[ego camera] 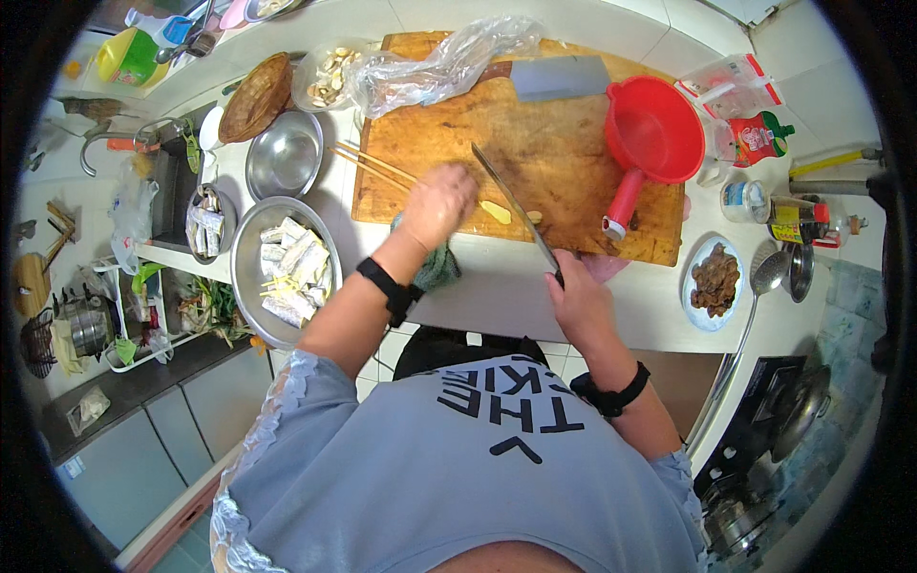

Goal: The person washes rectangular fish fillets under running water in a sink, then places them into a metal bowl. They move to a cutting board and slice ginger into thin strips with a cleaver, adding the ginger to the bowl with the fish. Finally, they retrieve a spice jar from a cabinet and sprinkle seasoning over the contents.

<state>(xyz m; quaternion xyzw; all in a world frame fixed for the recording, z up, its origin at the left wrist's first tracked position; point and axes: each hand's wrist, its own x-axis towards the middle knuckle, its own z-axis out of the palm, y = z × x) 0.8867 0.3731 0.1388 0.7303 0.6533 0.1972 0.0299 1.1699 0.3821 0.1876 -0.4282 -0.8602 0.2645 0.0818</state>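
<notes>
My right hand [584, 297] grips the handle of a kitchen knife [512, 200], its blade slanting up and left over the wooden cutting board [573, 186]. Just left of the blade lies a pale yellow piece of what looks like ginger [496, 212]; a small slice [534, 216] sits by the knife. My left hand [438, 208] is blurred above the board's front left part, fingers curled. A pair of chopsticks [372, 166] runs up to it; whether it holds anything is hidden. A steel bowl [243, 301] of fish pieces [301, 261] topped with yellow strips stands left of my left forearm.
A cleaver [559, 77], a plastic bag [437, 71] and a red ladle [655, 129] rest on the board. An empty steel bowl [284, 154] and a wicker basket [256, 107] stand left. At right are a plate [690, 304] of brown food and a skimmer [768, 272].
</notes>
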